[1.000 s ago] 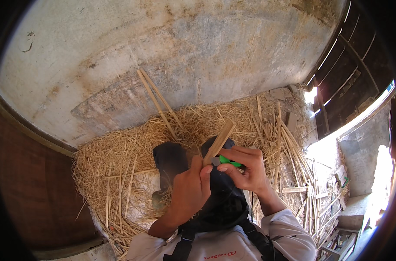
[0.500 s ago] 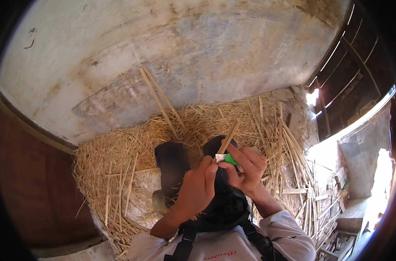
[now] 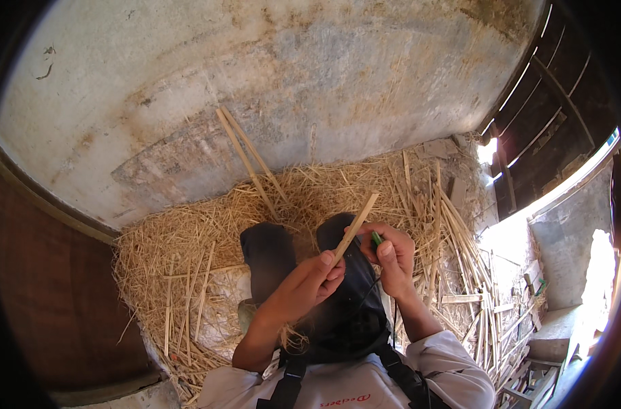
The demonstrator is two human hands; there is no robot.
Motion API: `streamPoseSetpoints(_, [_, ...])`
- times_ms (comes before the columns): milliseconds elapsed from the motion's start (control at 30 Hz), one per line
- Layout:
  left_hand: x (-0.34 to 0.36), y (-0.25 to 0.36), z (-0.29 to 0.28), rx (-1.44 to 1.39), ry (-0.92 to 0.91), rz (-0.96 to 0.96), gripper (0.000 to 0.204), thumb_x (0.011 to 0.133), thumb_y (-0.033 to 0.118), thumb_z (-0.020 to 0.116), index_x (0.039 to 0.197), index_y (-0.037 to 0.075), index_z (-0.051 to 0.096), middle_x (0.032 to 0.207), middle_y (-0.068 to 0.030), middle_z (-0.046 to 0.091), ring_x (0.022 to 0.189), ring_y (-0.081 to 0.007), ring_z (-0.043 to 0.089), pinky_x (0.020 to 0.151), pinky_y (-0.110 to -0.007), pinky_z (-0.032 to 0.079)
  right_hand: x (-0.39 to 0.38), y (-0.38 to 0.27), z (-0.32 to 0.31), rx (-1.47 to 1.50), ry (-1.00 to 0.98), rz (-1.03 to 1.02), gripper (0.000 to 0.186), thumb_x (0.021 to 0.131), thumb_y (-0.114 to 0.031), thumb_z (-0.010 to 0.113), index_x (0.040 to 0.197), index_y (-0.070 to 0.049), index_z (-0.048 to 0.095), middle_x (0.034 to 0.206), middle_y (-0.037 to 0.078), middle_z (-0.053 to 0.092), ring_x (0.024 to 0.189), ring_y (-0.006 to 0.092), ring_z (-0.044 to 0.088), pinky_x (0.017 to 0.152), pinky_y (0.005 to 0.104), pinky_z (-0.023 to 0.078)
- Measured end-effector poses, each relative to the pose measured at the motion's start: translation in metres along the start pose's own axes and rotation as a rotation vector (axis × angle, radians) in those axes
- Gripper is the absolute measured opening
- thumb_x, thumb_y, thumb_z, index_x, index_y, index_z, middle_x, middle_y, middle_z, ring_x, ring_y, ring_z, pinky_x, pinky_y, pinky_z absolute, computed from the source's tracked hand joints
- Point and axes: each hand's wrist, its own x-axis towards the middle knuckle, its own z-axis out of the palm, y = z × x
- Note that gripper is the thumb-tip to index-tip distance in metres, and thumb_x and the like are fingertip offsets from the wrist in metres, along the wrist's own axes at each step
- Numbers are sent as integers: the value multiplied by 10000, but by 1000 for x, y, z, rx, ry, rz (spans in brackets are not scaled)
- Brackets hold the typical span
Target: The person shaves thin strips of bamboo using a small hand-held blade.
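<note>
Over my lap, my left hand (image 3: pixel 309 283) closes round the lower end of a flat wooden strip (image 3: pixel 355 230), which slants up and away to the right. My right hand (image 3: pixel 392 258) grips a small green-handled tool (image 3: pixel 376 240); most of it is hidden by the fingers, so its exact kind does not show. The right fingertips are close beside the strip, and I cannot tell if they touch it. A small curl of thin shavings (image 3: pixel 294 339) shows beside my left forearm.
Straw-like shavings (image 3: pixel 188 225) cover the floor around my dark-trousered legs. Two strips (image 3: pixel 246 160) lean against the stained wall (image 3: pixel 310 82). Many long strips (image 3: pixel 464 252) lie at the right, near a bright opening. A dark brown panel (image 3: pixel 51 293) stands at the left.
My right hand has drawn slightly away from my left, and the green tool has turned, its white part no longer showing. The left hand has shifted its hold, leaving more of the strip exposed.
</note>
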Motion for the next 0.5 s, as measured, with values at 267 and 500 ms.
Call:
streamPoseSetpoints(267, [0, -1, -9, -48, -43, -74, 479, 1159, 521, 355, 1000, 96, 506, 807, 54, 393, 660, -37, 338, 533, -201, 264, 4, -2, 8, 2, 78, 93, 232, 892, -27, 827, 1098, -17, 719, 724, -75, 460, 662, 22, 413, 610, 221, 355])
streamPoseSetpoints(500, [6, 4, -9, 9, -15, -133, 565, 1126, 589, 369, 899, 99, 535, 732, 37, 446, 571, -44, 366, 494, -212, 285, 5, 0, 15, 105, 107, 148, 165, 897, -45, 843, 927, -43, 681, 729, -89, 458, 666, 18, 402, 604, 222, 337])
